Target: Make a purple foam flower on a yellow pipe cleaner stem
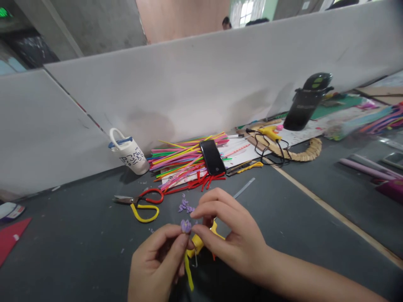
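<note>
A small purple flower-like piece (185, 226) is pinched between the thumb and forefinger of my left hand (160, 260). A yellow-green strip (189, 272) hangs below that hand; whether it joins the flower is hidden. My right hand (233, 235) is at the flower's right side, its thumb close to the petals and its forefinger raised apart from the thumb. Beneath both hands lies a yellow glue gun (197, 242), partly covered. Just beyond the fingers is a little pile of purple curled bits (185, 205). Scissors (135, 200) with red and yellow handles lie to the left, blades apart.
Colourful pipe cleaners (179, 157) lie beneath a black phone (212, 157) along the white partition (195, 84). A white cup (130, 157) stands left; a dark bottle (305, 105) stands right. Another yellow glue gun (270, 133) with a black cord lies near a woven ring (302, 154).
</note>
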`<state>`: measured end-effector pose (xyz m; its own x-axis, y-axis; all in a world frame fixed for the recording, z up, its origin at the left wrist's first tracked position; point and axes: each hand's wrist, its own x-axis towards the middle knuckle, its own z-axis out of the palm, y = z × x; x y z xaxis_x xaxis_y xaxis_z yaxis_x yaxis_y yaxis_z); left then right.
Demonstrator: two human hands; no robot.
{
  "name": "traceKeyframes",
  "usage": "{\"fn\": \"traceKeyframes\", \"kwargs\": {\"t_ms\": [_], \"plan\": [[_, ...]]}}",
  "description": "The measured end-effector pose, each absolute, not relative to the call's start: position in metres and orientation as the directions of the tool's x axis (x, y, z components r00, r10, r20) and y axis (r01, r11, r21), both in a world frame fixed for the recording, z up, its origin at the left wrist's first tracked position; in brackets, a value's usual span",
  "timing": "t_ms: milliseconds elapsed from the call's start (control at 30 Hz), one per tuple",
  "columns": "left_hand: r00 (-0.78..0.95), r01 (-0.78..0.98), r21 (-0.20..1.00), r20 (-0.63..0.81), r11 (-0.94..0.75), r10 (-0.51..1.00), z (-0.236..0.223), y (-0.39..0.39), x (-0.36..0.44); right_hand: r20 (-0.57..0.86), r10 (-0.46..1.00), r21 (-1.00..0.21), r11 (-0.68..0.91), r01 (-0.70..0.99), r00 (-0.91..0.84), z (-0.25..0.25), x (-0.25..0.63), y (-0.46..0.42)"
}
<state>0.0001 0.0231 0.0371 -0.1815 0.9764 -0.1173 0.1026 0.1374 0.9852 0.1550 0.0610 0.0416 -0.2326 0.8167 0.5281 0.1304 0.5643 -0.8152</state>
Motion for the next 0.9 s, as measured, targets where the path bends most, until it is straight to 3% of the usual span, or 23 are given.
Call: {"fn": "traceKeyframes", "kwargs": {"t_ms": [200,433,567,667,700,767,900], "plan": [[-0.173,0.306,0.946,0.164,-0.105,0.971,0.042,0.021,0.004,0.59,0.766,-0.753,0.637,0.168,-0.256,0.041,0.155,0.058],[-0.257,0.321,0.933,0.252,-0.163,0.933,0.041,0.02,0.012,0.656,0.695,-0.653,0.718,0.241,-0.296,0.035,0.155,0.057],[-0.231,0.403,0.885,0.345,-0.234,0.91,0.031,0.024,0.005,0.645,0.727,-0.695,0.686,0.215,-0.235,0.044,0.161,0.062],[-0.176,0.487,0.815,0.445,-0.315,0.878,0.024,0.028,-0.003,0.41,0.848,-0.741,0.524,0.42,-0.334,0.051,0.17,0.07],[-0.147,0.501,0.795,0.467,-0.341,0.872,0.023,0.03,-0.005,0.262,0.881,-0.697,0.455,0.554,-0.393,0.052,0.174,0.073],[-0.226,0.504,0.806,0.47,-0.31,0.853,0.022,0.033,-0.007,-0.068,0.887,-0.48,0.372,0.794,-0.456,0.046,0.179,0.077],[-0.336,0.346,0.932,0.225,-0.102,0.915,0.021,0.043,-0.012,-0.225,0.875,-0.376,0.328,0.867,-0.429,0.017,0.183,0.075]]}}
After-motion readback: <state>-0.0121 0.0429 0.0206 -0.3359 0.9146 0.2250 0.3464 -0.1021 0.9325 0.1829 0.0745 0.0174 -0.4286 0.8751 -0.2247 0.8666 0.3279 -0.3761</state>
